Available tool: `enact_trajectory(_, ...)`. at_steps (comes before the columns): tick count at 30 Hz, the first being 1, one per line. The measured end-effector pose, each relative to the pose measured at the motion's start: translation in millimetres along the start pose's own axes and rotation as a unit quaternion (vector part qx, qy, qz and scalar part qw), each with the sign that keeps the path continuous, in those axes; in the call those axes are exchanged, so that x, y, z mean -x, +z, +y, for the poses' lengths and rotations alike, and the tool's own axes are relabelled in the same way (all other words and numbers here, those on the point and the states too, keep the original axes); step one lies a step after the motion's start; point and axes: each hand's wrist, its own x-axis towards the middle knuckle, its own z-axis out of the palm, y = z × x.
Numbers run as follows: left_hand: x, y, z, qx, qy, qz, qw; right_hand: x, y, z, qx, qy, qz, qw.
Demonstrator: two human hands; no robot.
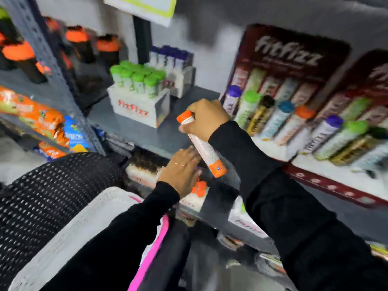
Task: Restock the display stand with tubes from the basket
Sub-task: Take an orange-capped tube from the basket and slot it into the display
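Note:
My right hand (206, 119) grips a white tube with orange ends (204, 149), tilted, just left of the dark red display stand (294, 57). The stand holds a row of leaning tubes with purple, green, black, blue and orange caps (281, 120). My left hand (181, 172) hovers flat with fingers apart below the tube, above a white box of orange-capped tubes (198, 191) on the lower shelf. A black mesh basket (52, 192) and a white basket (69, 234) sit at the lower left; their contents are hidden.
On the grey shelf (134, 131) stand a white box of green-capped tubes (136, 95) and one of purple-capped tubes (176, 66). A second red stand (365, 131) is at the far right. Orange-capped black bottles (21, 57) and snack packets (35, 116) fill the left shelves.

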Motion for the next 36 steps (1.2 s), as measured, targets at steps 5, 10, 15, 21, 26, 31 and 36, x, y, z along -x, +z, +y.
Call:
enact_trajectory(5,-42,32,70,0.029,0.179,-0.025,0.983,48,-56,63,0.018,0.069,0.039,0.997)
enact_trajectory(10,-61,67,120,0.036,0.281,-0.062,0.957,96,-88,113,0.041,0.118,0.037,0.991)
enact_trajectory(15,-69,87,147,0.035,0.339,-0.084,0.937,129,-108,147,0.041,0.166,0.045,0.984)
enact_trajectory(21,-90,99,160,0.018,0.372,-0.087,0.924,151,-130,162,0.018,0.192,0.026,0.981)
enact_trajectory(26,-90,103,161,0.034,0.374,-0.069,0.924,155,-139,170,-0.045,0.233,-0.021,0.971)
enact_trajectory(31,-88,106,159,0.028,0.362,-0.096,0.927,157,-142,172,-0.064,0.253,-0.037,0.965)
enact_trajectory(36,-89,103,161,0.023,0.361,-0.098,0.927,157,-144,173,-0.049,0.261,-0.049,0.963)
